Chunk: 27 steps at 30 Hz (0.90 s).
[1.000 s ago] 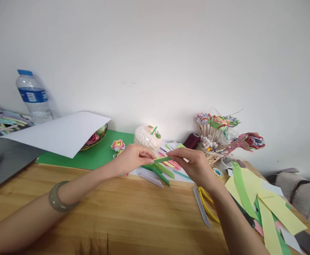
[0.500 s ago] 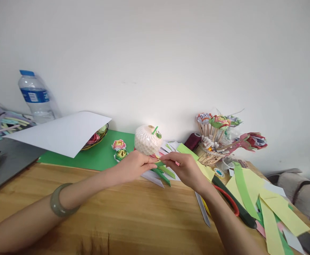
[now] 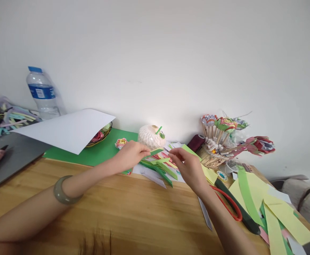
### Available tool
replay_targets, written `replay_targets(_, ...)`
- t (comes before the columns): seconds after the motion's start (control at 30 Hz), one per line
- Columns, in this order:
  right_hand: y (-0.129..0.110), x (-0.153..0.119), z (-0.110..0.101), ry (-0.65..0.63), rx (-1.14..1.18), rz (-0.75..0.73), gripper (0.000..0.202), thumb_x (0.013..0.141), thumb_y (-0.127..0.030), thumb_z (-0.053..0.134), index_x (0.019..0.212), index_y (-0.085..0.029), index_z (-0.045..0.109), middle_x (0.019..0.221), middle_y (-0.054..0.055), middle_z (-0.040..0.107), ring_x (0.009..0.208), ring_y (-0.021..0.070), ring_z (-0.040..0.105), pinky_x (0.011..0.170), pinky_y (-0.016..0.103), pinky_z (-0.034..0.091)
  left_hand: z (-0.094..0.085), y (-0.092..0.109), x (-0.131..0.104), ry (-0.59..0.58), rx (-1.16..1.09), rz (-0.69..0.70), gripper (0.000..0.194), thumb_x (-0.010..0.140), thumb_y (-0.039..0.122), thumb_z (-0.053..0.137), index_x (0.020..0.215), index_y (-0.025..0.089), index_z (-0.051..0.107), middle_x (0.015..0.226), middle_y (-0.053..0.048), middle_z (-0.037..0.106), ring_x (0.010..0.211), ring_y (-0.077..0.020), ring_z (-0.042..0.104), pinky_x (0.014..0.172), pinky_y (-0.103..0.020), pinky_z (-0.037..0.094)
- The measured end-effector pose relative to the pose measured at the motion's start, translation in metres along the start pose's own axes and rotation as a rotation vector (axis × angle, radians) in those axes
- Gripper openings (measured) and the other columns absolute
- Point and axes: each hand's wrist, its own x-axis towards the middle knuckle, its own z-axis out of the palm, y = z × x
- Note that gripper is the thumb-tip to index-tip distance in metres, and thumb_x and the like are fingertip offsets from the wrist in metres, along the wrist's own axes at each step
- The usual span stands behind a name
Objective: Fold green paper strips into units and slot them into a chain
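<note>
My left hand [image 3: 129, 156] pinches a green paper strip [image 3: 156, 151] with a pale edge between thumb and fingers. The strip points right, above the pile of paper pieces. Just beyond its free end, my right hand [image 3: 188, 166] has its thumb and index finger bent close together; whether anything small lies between them I cannot make out. Under both hands lie green, white and pink paper strips [image 3: 165, 171]. A white foam-netted round item [image 3: 151, 136] with a green straw stands behind the left hand. A pink and yellow paper flower [image 3: 121, 142] shows beside it on green paper [image 3: 72, 156].
A white sheet [image 3: 67, 129] covers part of a basket [image 3: 100, 140] of paper flowers. A water bottle [image 3: 42, 94] stands back left. Right are a thread spool [image 3: 197, 142], a flower basket [image 3: 210, 158], red-handled scissors [image 3: 233, 205] and yellow paper pieces [image 3: 273, 219].
My hands have moved apart. The right fingers have come off the strip's end, while the left hand keeps hold of it. The view has shifted slightly left.
</note>
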Motion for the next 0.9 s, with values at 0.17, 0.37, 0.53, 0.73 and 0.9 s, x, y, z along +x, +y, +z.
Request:
replay_targets(0.17, -0.002, -0.009, 0.017, -0.411, -0.388, -0.167, 0.020, 0.081, -0.016, 0.050, 0.072, -0.022, 0.066, 0.075, 0.003, 0.068, 0.069, 0.0169, 0.061, 0.057, 0.024, 0.036, -0.004, -0.006, 0.006, 0.038, -0.228, -0.122, 0.024, 0.074, 0.036, 0.056, 0.071, 0.016, 0.070, 0.047, 0.005, 0.050, 0.046, -0.0099, 0.042, 0.048, -0.021, 0.031)
replay_targets(0.37, -0.007, -0.019, 0.034, -0.480, -0.478, -0.179, 0.019, 0.077, -0.012, 0.051, 0.070, -0.020, 0.067, 0.077, 0.006, 0.067, 0.067, 0.0181, 0.060, 0.050, 0.025, 0.027, -0.001, -0.007, 0.009, 0.027, -0.553, -0.279, 0.020, 0.066, 0.032, 0.066, 0.072, 0.014, 0.071, 0.055, 0.002, 0.055, 0.050, -0.0089, 0.043, 0.050, -0.022, 0.034)
replay_targets(0.53, -0.005, -0.018, 0.036, -0.411, -0.404, -0.108, 0.019, 0.075, -0.009, 0.050, 0.068, -0.019, 0.065, 0.077, 0.005, 0.066, 0.070, 0.0172, 0.058, 0.053, 0.025, 0.028, -0.018, -0.006, 0.012, 0.104, -0.735, -0.287, 0.025, 0.061, 0.035, 0.073, 0.075, 0.014, 0.072, 0.069, -0.001, 0.063, 0.064, -0.0111, 0.051, 0.060, -0.023, 0.041)
replay_targets(0.73, 0.006, -0.006, 0.026, -0.343, -0.211, 0.032, 0.010, 0.076, -0.026, 0.061, 0.068, -0.021, 0.064, 0.071, -0.001, 0.065, 0.065, 0.0142, 0.056, 0.055, 0.023, 0.033, -0.043, -0.011, 0.012, 0.184, -0.791, -0.328, 0.036, 0.057, 0.039, 0.077, 0.081, 0.013, 0.071, 0.070, -0.003, 0.060, 0.054, -0.0087, 0.046, 0.046, -0.021, 0.031)
replay_targets(0.9, 0.019, 0.001, 0.023, -0.287, -0.050, 0.139, 0.020, 0.070, -0.038, 0.065, 0.062, -0.021, 0.062, 0.060, -0.002, 0.058, 0.058, 0.0139, 0.051, 0.051, 0.023, 0.033, -0.048, -0.012, 0.012, 0.235, -0.804, -0.258, 0.030, 0.058, 0.036, 0.079, 0.078, 0.015, 0.071, 0.073, -0.003, 0.062, 0.063, -0.0108, 0.050, 0.054, -0.024, 0.039)
